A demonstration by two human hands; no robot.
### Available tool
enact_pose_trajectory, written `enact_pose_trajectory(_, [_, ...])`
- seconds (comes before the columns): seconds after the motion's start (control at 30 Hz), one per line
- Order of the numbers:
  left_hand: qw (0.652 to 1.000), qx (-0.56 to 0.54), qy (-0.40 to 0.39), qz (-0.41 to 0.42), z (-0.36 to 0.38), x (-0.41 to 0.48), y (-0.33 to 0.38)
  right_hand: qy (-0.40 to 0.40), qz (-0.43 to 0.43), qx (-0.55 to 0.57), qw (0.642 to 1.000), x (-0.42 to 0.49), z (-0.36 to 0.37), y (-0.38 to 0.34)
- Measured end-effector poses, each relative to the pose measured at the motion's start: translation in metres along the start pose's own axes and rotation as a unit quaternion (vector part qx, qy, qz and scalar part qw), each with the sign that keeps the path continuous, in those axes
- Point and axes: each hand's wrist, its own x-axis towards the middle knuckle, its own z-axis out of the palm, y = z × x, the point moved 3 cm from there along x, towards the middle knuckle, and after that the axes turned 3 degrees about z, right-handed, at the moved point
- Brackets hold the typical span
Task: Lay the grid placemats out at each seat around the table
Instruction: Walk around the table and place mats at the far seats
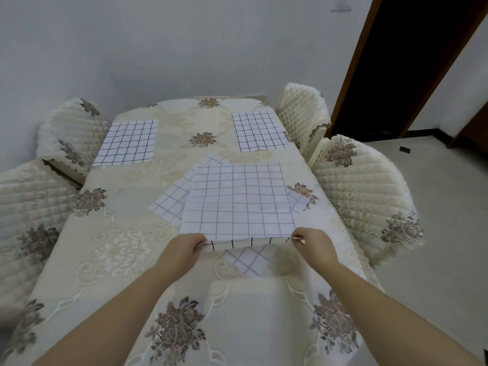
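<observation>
Head view shows the left hand (pixel 182 250) and the right hand (pixel 313 247) each pinching one near corner of a grid placemat (pixel 237 199) between thumb and fingers. The near edge is stretched between them and curls down a little along the fold. The sheet spreads away from the hands, over the near right part of the table, and I cannot tell whether its far edge touches down. It looks thin, light and limp, so it would sag or crease if taken by one point. Holding both corners of one edge, as here, should keep it flat and square for setting down. Beneath it lies a skewed placemat (pixel 171 199), turned cornerwise, its tips poking out on the left, right and near sides. Farther out, a far left placemat (pixel 126 142) and a far right placemat (pixel 258 130) lie flat on the floral tablecloth (pixel 132 233) before their quilted chairs (pixel 71 133). The near seats have none squared up, so by my judgement the job is about half done.
</observation>
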Motion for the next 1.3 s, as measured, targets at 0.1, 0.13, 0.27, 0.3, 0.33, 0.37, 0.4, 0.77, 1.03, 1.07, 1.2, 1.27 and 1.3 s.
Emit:
enact_pose_trajectory(0.1, [1.000,-0.010,0.002,-0.014,-0.015,-0.005,-0.009,0.024,0.026,0.100,0.994,-0.001,-0.019,-0.002])
enact_pose_trajectory(0.13, [1.000,-0.013,0.010,-0.021,-0.021,-0.006,-0.011,0.033,0.035,0.124,0.991,-0.001,-0.024,-0.003])
enact_pose_trajectory(0.27, [0.989,-0.079,0.098,-0.073,-0.050,-0.008,-0.012,0.062,0.081,0.245,0.964,-0.001,-0.041,-0.012])
enact_pose_trajectory(0.3, [0.983,-0.109,0.119,-0.087,-0.057,-0.009,-0.011,0.072,0.089,0.274,0.955,0.000,-0.045,-0.014])
enact_pose_trajectory(0.33, [0.975,-0.143,0.138,-0.100,-0.063,-0.009,-0.010,0.079,0.095,0.297,0.947,-0.001,-0.048,-0.017])
enact_pose_trajectory(0.37, [0.966,-0.177,0.158,-0.106,-0.069,-0.009,-0.009,0.085,0.098,0.312,0.941,0.000,-0.051,-0.018])
enact_pose_trajectory(0.4, [0.956,-0.207,0.179,-0.109,-0.073,-0.010,-0.008,0.091,0.098,0.325,0.936,-0.001,-0.054,-0.021])
enact_pose_trajectory(0.77, [0.914,-0.316,0.225,-0.116,-0.080,-0.040,-0.008,0.109,0.092,0.400,0.905,-0.033,-0.049,-0.030])
enact_pose_trajectory(1.03, [0.903,-0.337,0.214,-0.158,-0.066,-0.070,-0.013,0.087,0.091,0.378,0.917,-0.061,-0.033,-0.024])
enact_pose_trajectory(1.07, [0.898,-0.348,0.211,-0.164,-0.064,-0.073,-0.014,0.084,0.094,0.371,0.920,-0.064,-0.031,-0.023])
enact_pose_trajectory(1.2, [0.888,-0.372,0.197,-0.187,-0.055,-0.087,-0.018,0.068,0.100,0.345,0.931,-0.078,-0.023,-0.019])
enact_pose_trajectory(1.27, [0.888,-0.369,0.190,-0.199,-0.050,-0.092,-0.020,0.064,0.103,0.326,0.937,-0.083,-0.019,-0.017])
enact_pose_trajectory(1.3, [0.887,-0.370,0.187,-0.205,-0.048,-0.094,-0.021,0.065,0.109,0.316,0.940,-0.084,-0.018,-0.016])
